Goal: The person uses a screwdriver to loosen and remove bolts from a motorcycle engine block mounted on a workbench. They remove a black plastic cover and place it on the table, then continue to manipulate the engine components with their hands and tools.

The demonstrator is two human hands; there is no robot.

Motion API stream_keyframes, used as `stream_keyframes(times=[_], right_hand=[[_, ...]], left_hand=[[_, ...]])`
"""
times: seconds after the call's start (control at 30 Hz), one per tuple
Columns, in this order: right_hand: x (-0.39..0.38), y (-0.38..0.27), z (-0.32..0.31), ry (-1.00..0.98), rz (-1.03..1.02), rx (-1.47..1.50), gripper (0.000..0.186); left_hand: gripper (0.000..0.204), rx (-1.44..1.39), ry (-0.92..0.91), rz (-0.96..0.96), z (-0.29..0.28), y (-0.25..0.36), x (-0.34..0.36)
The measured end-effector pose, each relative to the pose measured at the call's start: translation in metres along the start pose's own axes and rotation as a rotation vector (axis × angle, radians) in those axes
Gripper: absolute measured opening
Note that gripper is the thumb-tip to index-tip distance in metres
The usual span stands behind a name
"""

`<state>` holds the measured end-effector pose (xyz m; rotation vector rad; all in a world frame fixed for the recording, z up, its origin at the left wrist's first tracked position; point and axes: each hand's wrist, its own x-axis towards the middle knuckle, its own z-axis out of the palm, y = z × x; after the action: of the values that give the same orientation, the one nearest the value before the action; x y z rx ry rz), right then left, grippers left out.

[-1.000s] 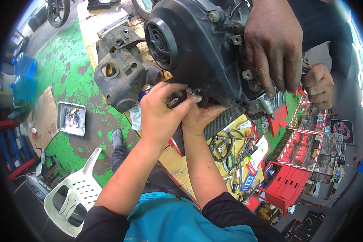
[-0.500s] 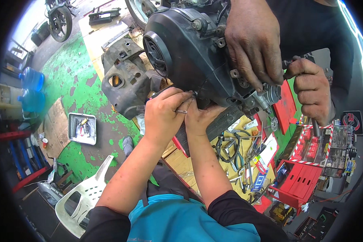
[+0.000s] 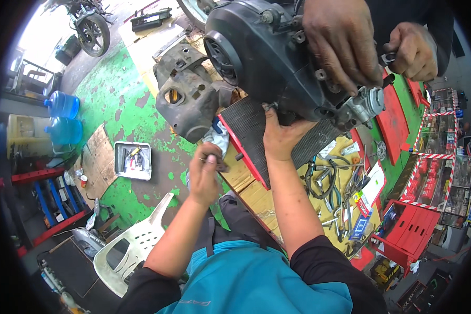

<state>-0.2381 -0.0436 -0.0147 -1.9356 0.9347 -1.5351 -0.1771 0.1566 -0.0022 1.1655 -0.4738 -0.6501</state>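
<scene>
Currently with right hand [image 3: 282,137] under rounded black engine casing [image 3: 267,65], left hand [image 3: 203,177] curled at 7 o'clock; cannot tell either grasp.

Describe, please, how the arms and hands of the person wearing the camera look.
The left hand and right hand wear no gloves. The forearms are bare, with no watch or bracelet visible. Plain black sleeves cover the upper arms, ending around the elbows, beside a teal garment front.
</scene>
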Motion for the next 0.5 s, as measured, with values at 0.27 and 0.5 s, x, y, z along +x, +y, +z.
stream_keyframes(times=[0.27, 0.5], right_hand=[[0.001, 0.000, -0.003, -0.031, 0.006, 0.027, 0.103], [0.002, -0.001, 0.000, 0.006, -0.007, 0.052, 0.101]], left_hand=[[0.035, 0.752, -0.268, 0.314, -0.005, -0.076, -0.034], [0.030, 0.696, -0.080, 0.273, -0.008, -0.111, -0.052]])
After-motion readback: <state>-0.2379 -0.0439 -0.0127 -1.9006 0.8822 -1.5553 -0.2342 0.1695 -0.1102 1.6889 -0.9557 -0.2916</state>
